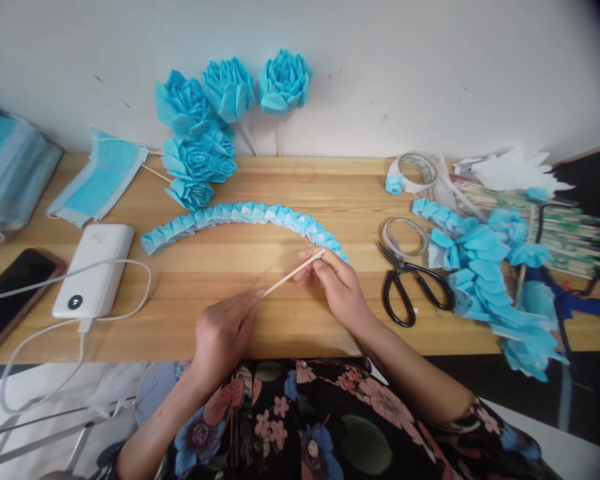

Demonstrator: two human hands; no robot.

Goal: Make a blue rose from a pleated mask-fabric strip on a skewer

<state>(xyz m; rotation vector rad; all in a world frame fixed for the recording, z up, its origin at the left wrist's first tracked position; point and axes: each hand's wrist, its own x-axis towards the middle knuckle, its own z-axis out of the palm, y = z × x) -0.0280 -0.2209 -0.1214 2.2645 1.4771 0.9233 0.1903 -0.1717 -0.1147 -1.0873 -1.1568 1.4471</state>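
Observation:
A thin wooden stick (294,272) is held at both ends over the wooden table (280,320). My left hand (225,333) pinches its lower left end. My right hand (335,283) pinches its upper right end, close to the right tip of a long curved strip of folded blue paper (240,215) lying flat on the table. Behind the strip, several blue paper flowers (200,130) on sticks lean against the white wall.
Black scissors (410,287) and two tape rolls (415,170) lie to the right, beside a heap of blue paper pieces (485,273) and a bundle of sticks (565,227). Left: a white power bank (95,267) with cable, a phone (10,293), a face mask (97,177).

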